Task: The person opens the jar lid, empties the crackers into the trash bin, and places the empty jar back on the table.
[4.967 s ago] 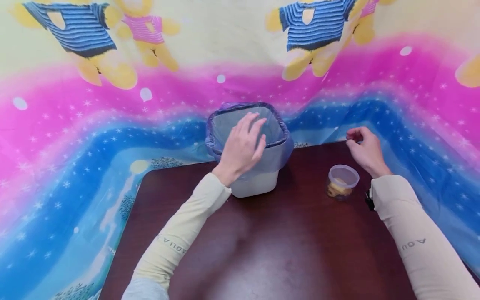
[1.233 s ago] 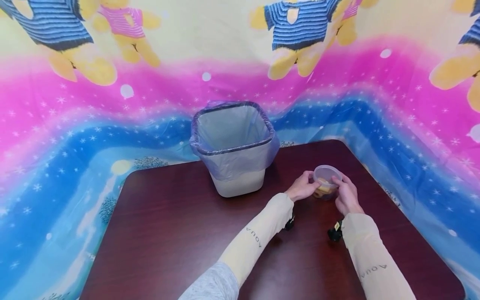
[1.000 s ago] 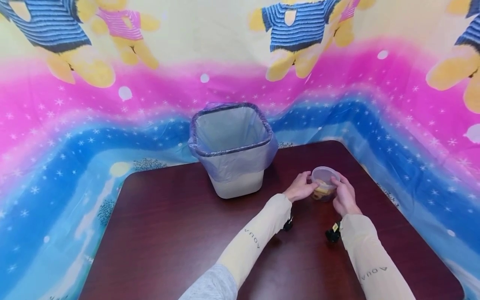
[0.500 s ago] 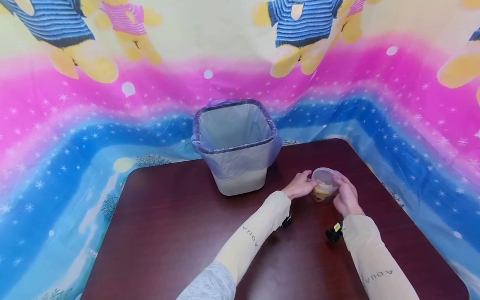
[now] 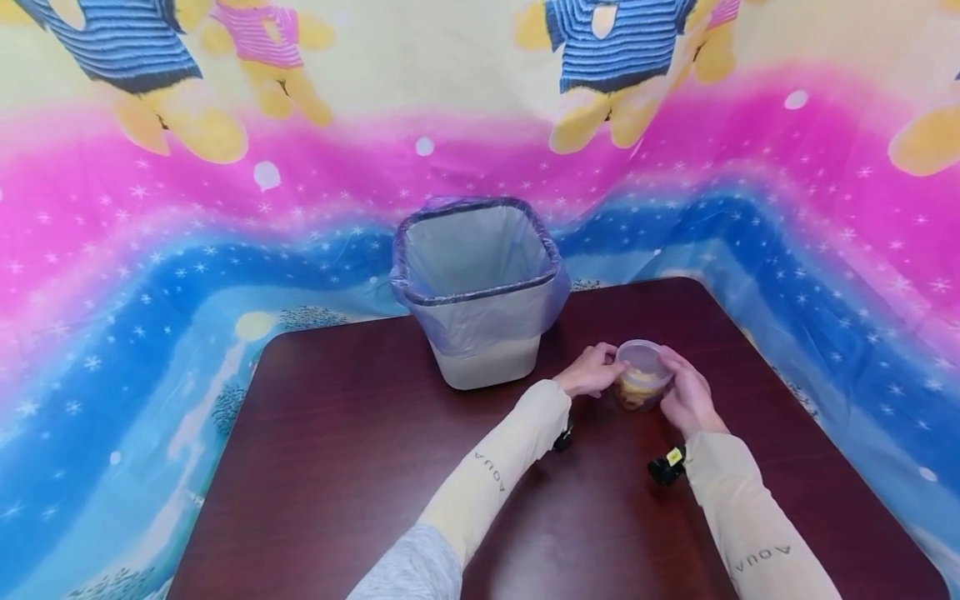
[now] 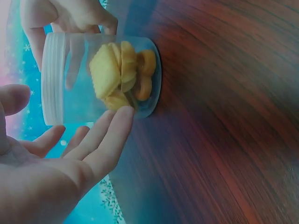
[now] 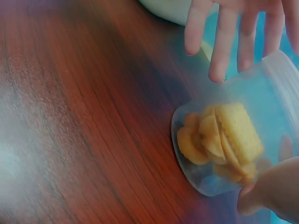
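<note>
A clear plastic jar [image 5: 643, 377] with a pale ridged band at its top stands near the table's right side. Yellow square biscuits [image 6: 105, 72] and rounder brownish pieces lie inside it. My right hand [image 5: 692, 398] holds the jar from the right, its thumb [image 7: 252, 198] against the wall. On the opposite side is my left hand [image 5: 591, 372]; its fairly straight fingers [image 6: 105, 144] touch or nearly touch the wall, and its thumb stands apart from the rim in the left wrist view. Whether the jar is lidded I cannot tell.
A pale bin [image 5: 487, 367] with a purple translucent liner [image 5: 465, 329] stands at the back of the dark red-brown table [image 5: 360, 433]. A printed cloth [image 5: 187, 275] with bears hangs behind and on both sides. Black cameras [image 5: 666, 468] sit under the wrists.
Both hands, apart from the jar at first, have come to either side of it. Lately the jar and hands have shifted slightly left and nearer to me; the bin stays in place.
</note>
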The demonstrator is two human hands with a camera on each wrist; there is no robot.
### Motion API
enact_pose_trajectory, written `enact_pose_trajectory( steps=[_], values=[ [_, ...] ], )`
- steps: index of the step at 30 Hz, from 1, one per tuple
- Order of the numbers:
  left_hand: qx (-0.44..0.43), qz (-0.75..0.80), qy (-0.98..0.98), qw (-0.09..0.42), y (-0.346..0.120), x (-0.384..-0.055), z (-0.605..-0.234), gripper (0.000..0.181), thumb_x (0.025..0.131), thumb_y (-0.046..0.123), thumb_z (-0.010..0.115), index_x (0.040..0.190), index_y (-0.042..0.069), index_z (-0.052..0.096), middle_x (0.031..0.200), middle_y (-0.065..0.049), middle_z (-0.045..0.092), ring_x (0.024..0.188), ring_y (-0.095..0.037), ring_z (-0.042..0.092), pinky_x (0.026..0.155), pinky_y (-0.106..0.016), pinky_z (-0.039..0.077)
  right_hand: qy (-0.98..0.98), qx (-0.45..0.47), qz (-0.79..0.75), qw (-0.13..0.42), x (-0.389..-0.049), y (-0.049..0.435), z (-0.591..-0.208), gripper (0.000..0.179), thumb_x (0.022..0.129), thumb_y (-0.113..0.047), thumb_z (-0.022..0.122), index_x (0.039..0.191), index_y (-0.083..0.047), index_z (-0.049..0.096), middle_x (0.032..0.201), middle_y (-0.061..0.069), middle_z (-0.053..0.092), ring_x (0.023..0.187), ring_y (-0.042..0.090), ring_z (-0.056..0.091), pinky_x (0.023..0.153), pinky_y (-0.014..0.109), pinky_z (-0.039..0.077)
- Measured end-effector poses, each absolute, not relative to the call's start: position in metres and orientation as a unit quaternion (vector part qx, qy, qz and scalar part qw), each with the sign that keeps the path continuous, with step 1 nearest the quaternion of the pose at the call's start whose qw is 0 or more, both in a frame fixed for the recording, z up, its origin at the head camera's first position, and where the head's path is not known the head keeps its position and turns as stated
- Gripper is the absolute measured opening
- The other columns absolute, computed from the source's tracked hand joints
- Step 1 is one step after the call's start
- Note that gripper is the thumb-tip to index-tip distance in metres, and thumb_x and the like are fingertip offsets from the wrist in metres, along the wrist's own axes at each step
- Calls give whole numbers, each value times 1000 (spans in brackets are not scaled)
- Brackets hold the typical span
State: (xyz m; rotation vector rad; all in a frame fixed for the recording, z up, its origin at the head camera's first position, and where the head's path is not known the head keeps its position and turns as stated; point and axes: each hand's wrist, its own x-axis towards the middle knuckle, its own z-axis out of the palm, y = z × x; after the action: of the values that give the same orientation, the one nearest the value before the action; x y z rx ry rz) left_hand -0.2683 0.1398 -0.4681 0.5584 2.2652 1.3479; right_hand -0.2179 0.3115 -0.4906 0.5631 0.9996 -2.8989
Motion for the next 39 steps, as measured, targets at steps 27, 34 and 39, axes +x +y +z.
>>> enact_pose_trajectory(
  steps=[27, 34, 39],
  values=[
    [164, 575, 751, 280, 104, -274, -483, 32, 89, 27, 54, 113, 13, 39, 118, -9, 51, 100, -20, 55, 78, -47, 49, 332, 190, -922, 63, -218, 276, -485, 15, 93, -12, 43, 98, -18, 55, 147, -11, 9, 135, 1, 2, 109, 18, 1],
    [162, 596, 729, 295, 94, -279, -487, 31, 89, 22, 53, 115, 12, 41, 116, -11, 53, 98, -18, 56, 81, -45, 48, 322, 197, -923, 72, -219, 265, -485, 12, 92, -12, 45, 96, -16, 56, 146, -12, 11, 135, 1, 3, 109, 17, 2],
    [156, 609, 715, 308, 85, -281, -492, 34, 89, 23, 55, 119, 12, 43, 118, -10, 54, 98, -18, 57, 82, -44, 48, 341, 178, -919, 92, -216, 262, -485, 14, 93, -13, 44, 104, -18, 52, 134, -10, 29, 135, 3, 4, 109, 19, 1]
  ],
)
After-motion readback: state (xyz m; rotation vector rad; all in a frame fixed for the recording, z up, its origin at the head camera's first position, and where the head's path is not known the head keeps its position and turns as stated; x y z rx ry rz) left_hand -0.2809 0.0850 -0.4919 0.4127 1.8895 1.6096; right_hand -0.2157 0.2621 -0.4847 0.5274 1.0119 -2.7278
